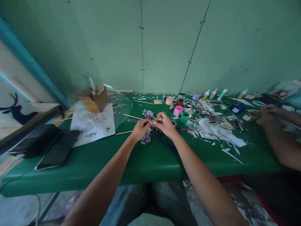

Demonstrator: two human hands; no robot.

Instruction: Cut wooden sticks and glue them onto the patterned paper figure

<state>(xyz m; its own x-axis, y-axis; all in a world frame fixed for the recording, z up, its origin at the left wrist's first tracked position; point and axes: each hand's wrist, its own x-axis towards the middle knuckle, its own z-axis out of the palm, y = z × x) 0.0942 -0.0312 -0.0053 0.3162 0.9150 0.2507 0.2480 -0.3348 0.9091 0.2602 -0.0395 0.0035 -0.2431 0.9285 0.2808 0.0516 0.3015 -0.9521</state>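
A green table (150,163) runs along a pale green wall. My left hand (141,128) and right hand (165,124) meet just above the multicoloured paper piece (147,137), fingers pressed together, pinching its upper end. Behind it stands a pink jar (178,110); left of it, a cardboard box (94,99).

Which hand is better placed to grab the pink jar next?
Probably the right. The right hand sits on the same side as the pink jar, just behind it. The left hand would have to cross over the right and the colourful patterned piece both pinch.
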